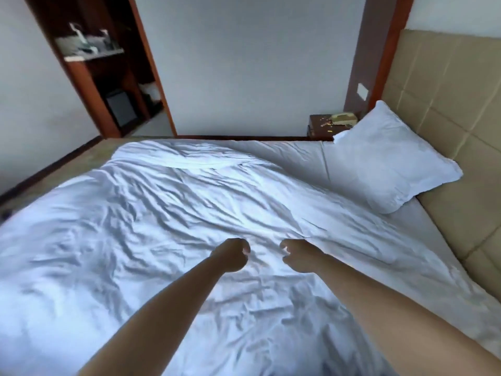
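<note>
Where arms reach: rumpled white duvet [151,213].
Left hand [233,255]: fingers curled; grip on duvet unclear.
Right hand [298,253]: likewise.

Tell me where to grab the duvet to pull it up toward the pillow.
Grip the duvet along its edge facing the pillow, coming from above on the near side. That edge lies loose and rumpled on the bare sheet, so a fold of it pinches easily.

Rumpled duvet [162,213], left hand [233,255], right hand [297,255] (curled)
</note>
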`<state>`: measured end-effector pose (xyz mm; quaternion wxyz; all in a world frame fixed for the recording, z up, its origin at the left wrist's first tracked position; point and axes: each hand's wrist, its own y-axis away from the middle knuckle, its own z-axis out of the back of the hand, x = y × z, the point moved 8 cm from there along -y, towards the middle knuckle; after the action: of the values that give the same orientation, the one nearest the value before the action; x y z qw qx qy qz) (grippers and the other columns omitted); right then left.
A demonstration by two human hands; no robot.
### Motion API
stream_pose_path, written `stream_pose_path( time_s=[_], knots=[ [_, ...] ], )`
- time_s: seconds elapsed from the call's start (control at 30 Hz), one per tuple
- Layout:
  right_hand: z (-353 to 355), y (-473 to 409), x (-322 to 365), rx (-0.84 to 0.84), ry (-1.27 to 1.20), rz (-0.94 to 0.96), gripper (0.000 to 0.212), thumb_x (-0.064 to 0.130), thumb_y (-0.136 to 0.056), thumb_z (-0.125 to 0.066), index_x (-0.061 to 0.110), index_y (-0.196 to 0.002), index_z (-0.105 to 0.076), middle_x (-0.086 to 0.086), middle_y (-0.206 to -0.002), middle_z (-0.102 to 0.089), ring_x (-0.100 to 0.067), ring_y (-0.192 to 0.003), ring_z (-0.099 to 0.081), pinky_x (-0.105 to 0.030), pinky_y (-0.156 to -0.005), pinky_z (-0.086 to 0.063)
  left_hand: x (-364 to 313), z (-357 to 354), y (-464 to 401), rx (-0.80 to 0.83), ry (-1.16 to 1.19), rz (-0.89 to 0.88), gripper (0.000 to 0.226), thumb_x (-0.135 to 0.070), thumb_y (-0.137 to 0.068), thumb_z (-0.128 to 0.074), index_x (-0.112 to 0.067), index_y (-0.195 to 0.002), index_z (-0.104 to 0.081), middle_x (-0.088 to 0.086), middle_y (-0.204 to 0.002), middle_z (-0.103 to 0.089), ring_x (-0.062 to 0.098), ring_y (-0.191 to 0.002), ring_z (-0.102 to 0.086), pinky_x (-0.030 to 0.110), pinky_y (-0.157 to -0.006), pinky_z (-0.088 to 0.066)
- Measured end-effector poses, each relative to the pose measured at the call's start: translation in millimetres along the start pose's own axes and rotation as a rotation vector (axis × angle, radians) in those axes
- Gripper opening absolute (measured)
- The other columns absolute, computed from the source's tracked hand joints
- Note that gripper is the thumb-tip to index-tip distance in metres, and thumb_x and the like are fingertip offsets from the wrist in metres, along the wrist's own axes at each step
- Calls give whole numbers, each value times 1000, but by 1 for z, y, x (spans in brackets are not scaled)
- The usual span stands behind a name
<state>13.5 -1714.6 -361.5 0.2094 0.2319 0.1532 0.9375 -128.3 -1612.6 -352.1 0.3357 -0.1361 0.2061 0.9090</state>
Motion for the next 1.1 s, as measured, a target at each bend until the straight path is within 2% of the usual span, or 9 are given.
stream_pose_path(
  time_s=[0.23, 0.3, 0.43, 0.57, 0.73, 0.97, 1.1],
  knots=[
    [-81, -13, 208, 112, 142, 236, 45, 27, -98, -45, 22, -142, -38, -3, -147, -39, -23, -128, -46, -27, -95, -39, 188, 36, 111, -64, 71, 283, 33, -14, -87, -44, -24, -113, -62, 1, -129, -56, 18, -118, -53, 29, -99, -43],
    [-104, -13, 253, 155, 196, 297, 44, 25, -98, -43, 23, -142, -38, -3, -147, -38, -24, -124, -47, -28, -92, -39, 230, 44, 136, -78, 97, 363, 32, -15, -88, -43, -24, -113, -61, 0, -129, -55, 19, -118, -54, 30, -99, -44],
    [-141, -23, 328, 222, 287, 386, 47, 22, -97, -42, 23, -144, -36, -3, -147, -38, -24, -127, -45, -30, -94, -39, 302, 55, 172, -106, 139, 487, 32, -16, -89, -42, -25, -114, -61, -1, -130, -53, 18, -115, -55, 28, -93, -45],
    [-170, -47, 381, 270, 318, 429, 49, 22, -97, -42, 25, -145, -34, -2, -149, -35, -24, -128, -44, -28, -93, -39, 356, 56, 188, -78, 166, 551, 34, -17, -90, -43, -24, -121, -58, -1, -134, -51, 18, -119, -53, 26, -93, -43],
    [-213, -97, 455, 347, 313, 458, 50, 25, -97, -46, 24, -146, -34, -2, -147, -37, -24, -128, -45, -29, -97, -39, 441, 65, 187, -5, 147, 620, 49, -17, -92, -40, -26, -140, -40, -2, -141, -46, 19, -125, -48, 30, -96, -42],
    [-248, -185, 555, 453, 205, 412, 52, 31, -94, -52, 21, -143, -37, -4, -144, -42, -23, -124, -49, -27, -95, -40, 564, 115, 154, 96, 152, 662, 42, -17, -92, -41, -26, -133, -48, -4, -132, -53, 16, -120, -51, 28, -95, -43],
    [-252, -231, 619, 453, 169, 384, 51, 32, -95, -51, 22, -142, -38, -5, -144, -42, -24, -122, -51, -24, -90, -40, 636, 153, 144, 59, 185, 683, 41, -16, -91, -40, -27, -128, -52, -4, -129, -56, 15, -115, -54, 25, -90, -44]
  ],
)
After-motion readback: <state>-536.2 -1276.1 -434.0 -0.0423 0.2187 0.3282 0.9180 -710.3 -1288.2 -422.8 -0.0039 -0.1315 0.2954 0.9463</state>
